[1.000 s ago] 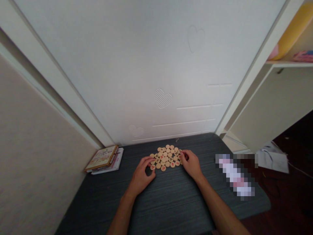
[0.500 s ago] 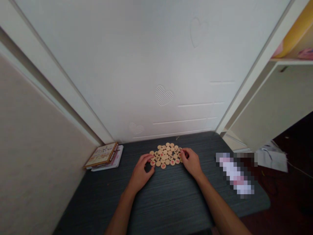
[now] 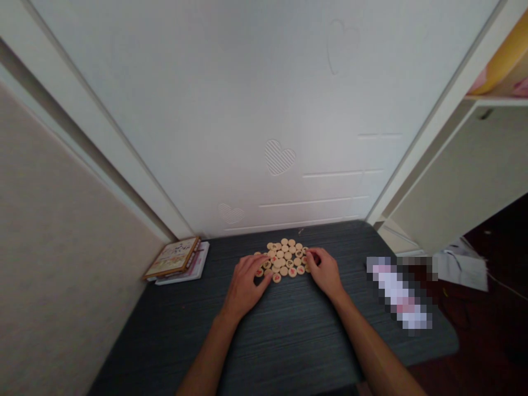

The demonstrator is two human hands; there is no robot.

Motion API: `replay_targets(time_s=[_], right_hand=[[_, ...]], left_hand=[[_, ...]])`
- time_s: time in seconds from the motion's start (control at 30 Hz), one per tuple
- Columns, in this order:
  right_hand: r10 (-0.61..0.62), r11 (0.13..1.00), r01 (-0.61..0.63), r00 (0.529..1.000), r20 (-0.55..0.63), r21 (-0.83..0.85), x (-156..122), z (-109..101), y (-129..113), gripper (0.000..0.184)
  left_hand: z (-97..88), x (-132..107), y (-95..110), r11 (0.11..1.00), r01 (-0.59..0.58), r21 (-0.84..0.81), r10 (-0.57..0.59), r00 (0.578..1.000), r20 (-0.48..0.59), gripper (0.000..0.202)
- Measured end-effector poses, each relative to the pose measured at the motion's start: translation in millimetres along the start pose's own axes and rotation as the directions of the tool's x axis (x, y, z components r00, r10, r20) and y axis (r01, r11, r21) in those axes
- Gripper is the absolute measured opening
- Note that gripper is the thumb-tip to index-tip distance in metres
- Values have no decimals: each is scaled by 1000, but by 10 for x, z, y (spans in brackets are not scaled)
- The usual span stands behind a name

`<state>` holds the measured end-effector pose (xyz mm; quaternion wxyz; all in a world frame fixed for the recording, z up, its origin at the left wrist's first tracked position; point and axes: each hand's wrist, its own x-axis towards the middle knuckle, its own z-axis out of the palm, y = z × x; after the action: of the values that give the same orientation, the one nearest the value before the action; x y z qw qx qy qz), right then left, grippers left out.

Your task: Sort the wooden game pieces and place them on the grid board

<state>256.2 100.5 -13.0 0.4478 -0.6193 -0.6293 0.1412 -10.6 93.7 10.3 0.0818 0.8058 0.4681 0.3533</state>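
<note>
A cluster of several round wooden game pieces point(image 3: 284, 257), some with red or dark marks, lies on the dark table point(image 3: 289, 335) near the wall. My left hand point(image 3: 246, 286) rests flat at the cluster's left edge, fingers stretched out over the nearest pieces. At the right edge my right hand point(image 3: 325, 271) has its fingers curled against the pieces, thumb and forefinger close together; whether a piece sits between them is hidden.
A small stack of books point(image 3: 175, 261) lies at the table's back left corner. A blurred-out object point(image 3: 398, 291) sits on the table's right side. A white shelf unit point(image 3: 454, 165) stands to the right, with papers point(image 3: 462, 269) on the dark floor.
My left hand has uncurled and slid right onto the left side of the pieces. The right hand has barely moved. The camera has tilted slightly.
</note>
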Motion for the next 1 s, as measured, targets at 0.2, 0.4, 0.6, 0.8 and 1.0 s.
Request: replay_targets(time_s=[0.2, 0.4, 0.6, 0.8, 1.0], right_hand=[[12, 1000, -12, 1000, -6, 4, -2, -5, -7, 30], [19, 1000, -19, 1000, 4, 13, -4, -15, -20, 31], [21, 1000, -22, 1000, 12, 11, 2, -30, -31, 29], [21, 1000, -21, 1000, 13, 7, 5, -32, -35, 28], [29, 1000, -30, 999, 21, 7, 8, -35, -47, 26]], left_hand=[[111, 91, 69, 998, -30, 55, 27, 999, 45, 26], [145, 77, 36, 999, -27, 45, 26, 999, 27, 25], [147, 113, 48, 998, -1, 65, 2, 1000, -13, 24], [161, 162, 81, 994, -3, 108, 4, 1000, -4, 19], [180, 194, 84, 995, -36, 92, 34, 999, 24, 22]])
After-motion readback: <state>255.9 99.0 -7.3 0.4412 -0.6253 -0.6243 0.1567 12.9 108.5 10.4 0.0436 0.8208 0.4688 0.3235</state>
